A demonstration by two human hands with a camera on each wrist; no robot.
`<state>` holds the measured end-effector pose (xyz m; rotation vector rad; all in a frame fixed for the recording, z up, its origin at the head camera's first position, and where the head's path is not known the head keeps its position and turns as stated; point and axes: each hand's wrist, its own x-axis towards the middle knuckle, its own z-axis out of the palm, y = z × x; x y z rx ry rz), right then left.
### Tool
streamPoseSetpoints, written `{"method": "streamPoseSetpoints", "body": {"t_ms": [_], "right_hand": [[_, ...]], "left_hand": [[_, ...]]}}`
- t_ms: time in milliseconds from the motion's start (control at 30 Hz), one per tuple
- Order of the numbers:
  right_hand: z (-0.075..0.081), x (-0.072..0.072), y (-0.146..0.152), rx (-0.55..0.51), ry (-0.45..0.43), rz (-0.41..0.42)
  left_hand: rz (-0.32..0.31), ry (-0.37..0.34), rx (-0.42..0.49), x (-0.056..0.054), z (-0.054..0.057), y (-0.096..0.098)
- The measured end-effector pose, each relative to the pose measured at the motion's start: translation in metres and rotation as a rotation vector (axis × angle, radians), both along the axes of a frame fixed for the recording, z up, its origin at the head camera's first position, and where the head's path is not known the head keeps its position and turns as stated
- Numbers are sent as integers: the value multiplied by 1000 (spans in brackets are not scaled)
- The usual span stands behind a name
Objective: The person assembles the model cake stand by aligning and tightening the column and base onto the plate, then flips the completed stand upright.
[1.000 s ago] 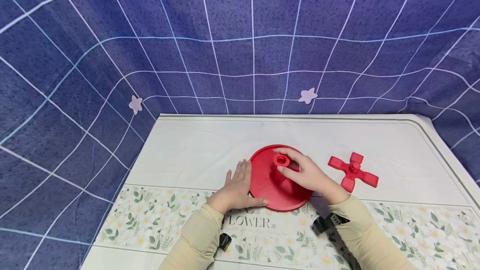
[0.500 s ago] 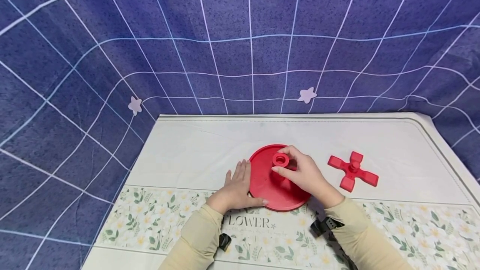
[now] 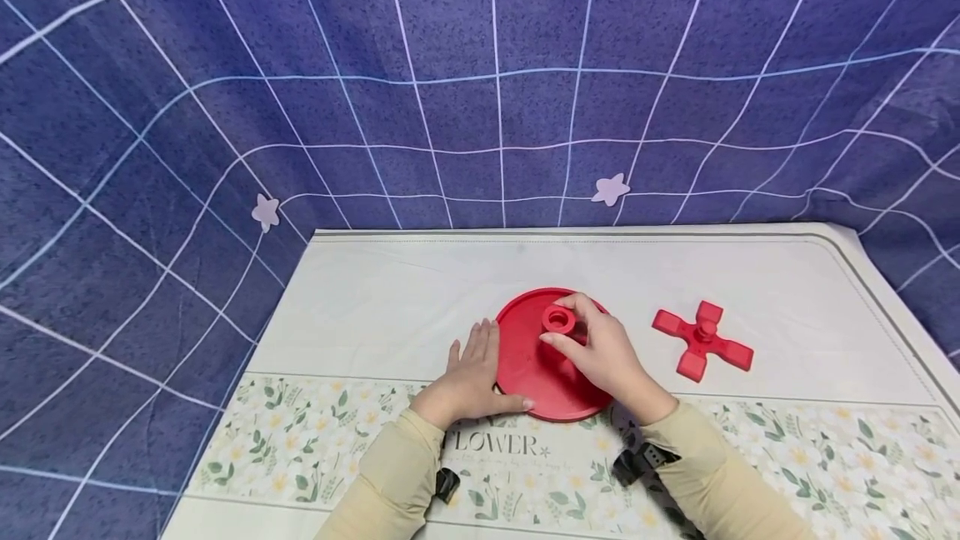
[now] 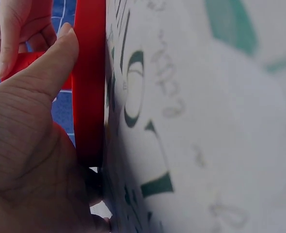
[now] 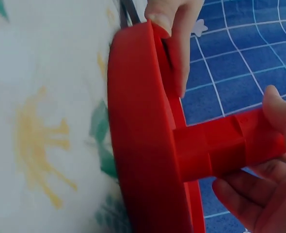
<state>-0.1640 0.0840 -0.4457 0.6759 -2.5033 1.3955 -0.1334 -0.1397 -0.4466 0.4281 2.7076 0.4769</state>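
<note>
A round red tray (image 3: 517,357) with a raised rim lies on the table, a red post (image 3: 558,321) with a hollow round top standing near its middle. My right hand (image 3: 602,352) holds the upper part of this post between thumb and fingers; the right wrist view shows the post (image 5: 211,150) meeting the tray. At the tray's left side rests my left hand (image 3: 468,373), fingers straight along the rim and thumb (image 4: 60,58) over the near edge. Part of the tray is hidden behind the right hand.
A red four-armed cross piece (image 3: 702,342) with a knob in its middle lies on the table to the right of the tray. The table cover (image 3: 405,290) has a printed flower band. Behind the table hangs a blue gridded curtain (image 3: 450,107).
My right fingers and thumb have drawn in around the post, and that hand has shifted a little to the left. The left hand keeps its place on the tray rim.
</note>
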Motion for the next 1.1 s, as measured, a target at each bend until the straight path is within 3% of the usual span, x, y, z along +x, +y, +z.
{"method": "streamPoseSetpoints", "body": {"t_ms": [467,567,700,833,1000,1100], "right_hand": [[-6,10,-8,69,122,-163],[-7,10,-9,61,118,-159],[-2,9,-1,50,48,-75],[10,9,26,121,39,-44],[21,11,82,195,190,-196],[22,12,120,249,214,-282]], "left_hand": [[-9,16,-4,0,-2,1],[-9,13,-12,0,-2,1],[-10,12,-12,-1,-4,0],[-4,6,5,-1,-5,0],[3,1,8,-2,-4,0],[1,-1,6,-3,-3,0]]}}
